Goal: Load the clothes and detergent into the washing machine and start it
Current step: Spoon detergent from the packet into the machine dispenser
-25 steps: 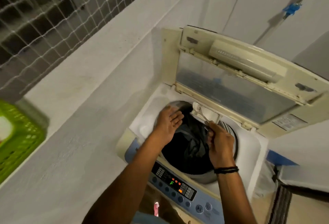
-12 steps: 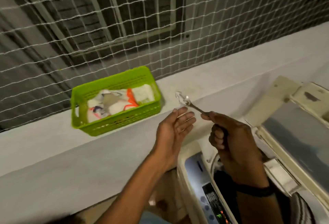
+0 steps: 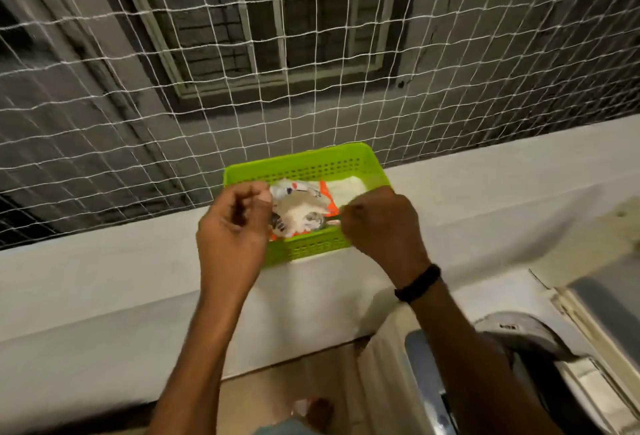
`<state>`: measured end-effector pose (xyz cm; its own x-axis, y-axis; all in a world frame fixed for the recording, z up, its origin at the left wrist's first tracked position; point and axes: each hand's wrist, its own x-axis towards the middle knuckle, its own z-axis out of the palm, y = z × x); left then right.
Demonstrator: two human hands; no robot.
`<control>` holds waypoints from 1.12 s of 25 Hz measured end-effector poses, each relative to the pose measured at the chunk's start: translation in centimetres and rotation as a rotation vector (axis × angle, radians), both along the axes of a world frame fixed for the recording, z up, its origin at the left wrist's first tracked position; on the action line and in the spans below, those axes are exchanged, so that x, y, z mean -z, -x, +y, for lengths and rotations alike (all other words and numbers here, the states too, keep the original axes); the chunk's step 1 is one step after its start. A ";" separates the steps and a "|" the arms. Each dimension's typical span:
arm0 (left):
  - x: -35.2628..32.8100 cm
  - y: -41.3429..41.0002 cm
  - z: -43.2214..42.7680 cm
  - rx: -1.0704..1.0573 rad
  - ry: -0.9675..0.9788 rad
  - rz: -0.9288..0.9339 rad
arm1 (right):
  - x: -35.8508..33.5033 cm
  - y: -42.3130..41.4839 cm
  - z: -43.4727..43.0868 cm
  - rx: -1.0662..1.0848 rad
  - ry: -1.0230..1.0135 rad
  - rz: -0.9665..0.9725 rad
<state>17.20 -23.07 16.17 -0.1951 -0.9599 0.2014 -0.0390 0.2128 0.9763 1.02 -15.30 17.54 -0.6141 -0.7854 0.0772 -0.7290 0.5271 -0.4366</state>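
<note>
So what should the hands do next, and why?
Probably lower the right hand a little and let go of what it grips into the green basket. Both hands hover right over the basket on the ledge, the right one closed in a fist over the detergent packets. What it grips is mostly hidden. The left hand pinches nothing visible.
</note>
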 end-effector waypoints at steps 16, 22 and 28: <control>0.9 0.6 -3.7 0.075 0.103 -0.096 | 0.7 0.6 -4.8 -0.017 -0.210 0.044; -0.3 3.5 -0.1 0.143 0.153 0.047 | 0.1 0.5 2.3 0.194 0.191 -0.064; 1.7 9.8 9.0 0.496 0.127 0.068 | 4.7 1.8 14.9 0.515 0.490 -0.283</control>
<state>7.36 -14.06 14.45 -0.6032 -0.7224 0.3382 0.1594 0.3063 0.9385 -0.79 -0.39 12.79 -0.9417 -0.3111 0.1278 -0.2689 0.4680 -0.8418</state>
